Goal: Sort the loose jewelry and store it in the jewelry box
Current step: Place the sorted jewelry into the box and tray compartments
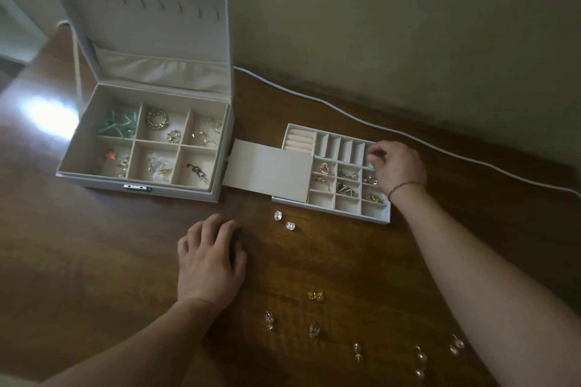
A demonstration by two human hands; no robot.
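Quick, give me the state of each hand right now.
Left hand: open, resting flat on the dark wooden table, holding nothing.
Right hand: fingers curled over the pale grey divided tray; whether it pinches anything cannot be told.

The surface (345, 261) under the hands is dark, glossy wood with visible grain. The box (94, 25) looks matt grey, lined in pale cloth. Loose earrings (315, 295) near the forearms glint like metal and clear glass.

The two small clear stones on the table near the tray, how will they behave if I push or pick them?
The two clear stones look small, rounded and glossy, so they probably slide or roll on the smooth wooden table when pushed. They seem light and likely slippery, needing a fingertip pinch.
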